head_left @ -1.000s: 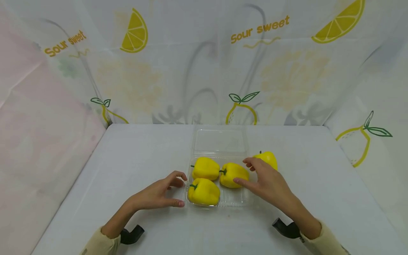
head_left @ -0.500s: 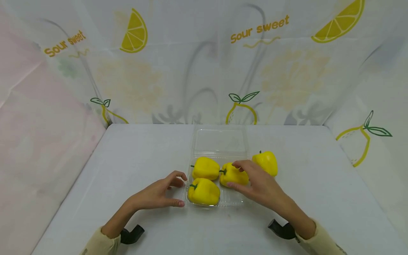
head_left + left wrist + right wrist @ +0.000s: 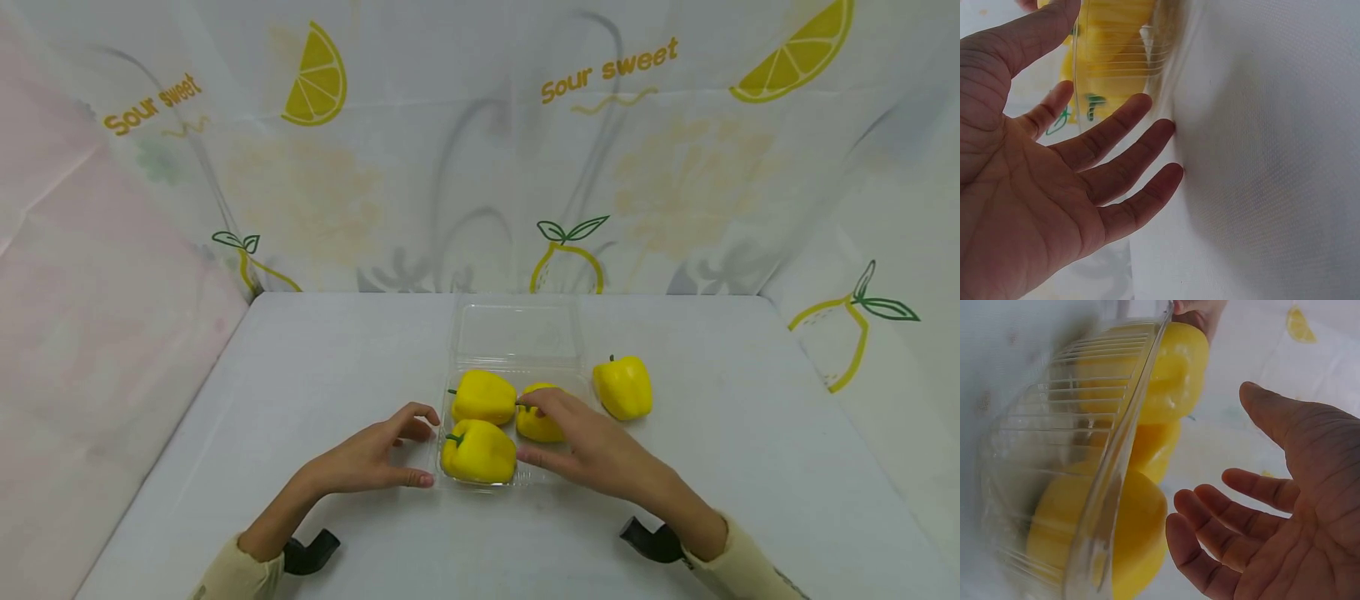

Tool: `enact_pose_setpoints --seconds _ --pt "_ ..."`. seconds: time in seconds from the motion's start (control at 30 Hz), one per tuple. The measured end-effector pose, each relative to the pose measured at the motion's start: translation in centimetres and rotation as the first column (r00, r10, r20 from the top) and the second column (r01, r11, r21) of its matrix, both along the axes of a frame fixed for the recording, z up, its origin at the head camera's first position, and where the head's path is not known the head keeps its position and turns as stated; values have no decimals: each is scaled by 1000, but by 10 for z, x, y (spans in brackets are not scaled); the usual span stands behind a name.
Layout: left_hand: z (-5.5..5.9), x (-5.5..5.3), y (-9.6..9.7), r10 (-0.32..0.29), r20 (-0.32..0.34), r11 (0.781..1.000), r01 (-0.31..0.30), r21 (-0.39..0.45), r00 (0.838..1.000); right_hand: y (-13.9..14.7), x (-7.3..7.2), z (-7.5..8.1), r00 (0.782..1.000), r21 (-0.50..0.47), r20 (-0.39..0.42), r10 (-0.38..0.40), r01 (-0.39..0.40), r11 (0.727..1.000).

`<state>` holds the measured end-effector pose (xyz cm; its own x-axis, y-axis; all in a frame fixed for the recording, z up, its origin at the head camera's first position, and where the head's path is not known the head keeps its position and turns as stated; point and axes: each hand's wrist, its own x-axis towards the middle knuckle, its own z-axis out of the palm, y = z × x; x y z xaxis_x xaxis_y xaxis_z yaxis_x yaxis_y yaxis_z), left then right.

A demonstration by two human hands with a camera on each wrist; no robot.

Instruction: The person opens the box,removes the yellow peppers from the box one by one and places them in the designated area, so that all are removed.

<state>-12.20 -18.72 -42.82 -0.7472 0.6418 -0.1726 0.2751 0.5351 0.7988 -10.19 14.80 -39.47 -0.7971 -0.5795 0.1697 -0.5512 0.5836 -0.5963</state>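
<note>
A clear plastic clamshell box [image 3: 551, 476] lies with its lid [image 3: 517, 329] folded back. Three yellow bell peppers are in it: one back left [image 3: 486, 398], one front left [image 3: 480, 452], one on the right [image 3: 534, 427]. My right hand [image 3: 596, 442] is over the right pepper and partly hides it. Its fingers are loosely bent and hold nothing in the right wrist view, apart from the box wall [image 3: 1094, 506]. My left hand [image 3: 360, 457] stays at the box's left side, fingers spread; whether they touch the wall [image 3: 1079, 62] I cannot tell.
Another yellow bell pepper [image 3: 624, 388] sits on the white table [image 3: 360, 350], just right of the box. A lemon-print cloth [image 3: 420, 167] hangs behind the table. Black curved pieces [image 3: 311, 552] stick out at both wrists.
My right hand has moved left, from beside the loose pepper to over the right pepper in the box. The loose pepper is now fully uncovered. My left hand has not moved.
</note>
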Motion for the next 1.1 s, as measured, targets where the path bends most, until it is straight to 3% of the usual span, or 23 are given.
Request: enact_pose_setpoints --seconds 0.37,1.1 --pt "-2 -2 -2 -9 -14 1000 9 -2 1000 -8 0 -5 998 11 -8 58 -58 998" --pt "-1 -1 -1 -8 -9 1000 8 7 1000 -24 4 -12 995 73 -55 84 -79 994"
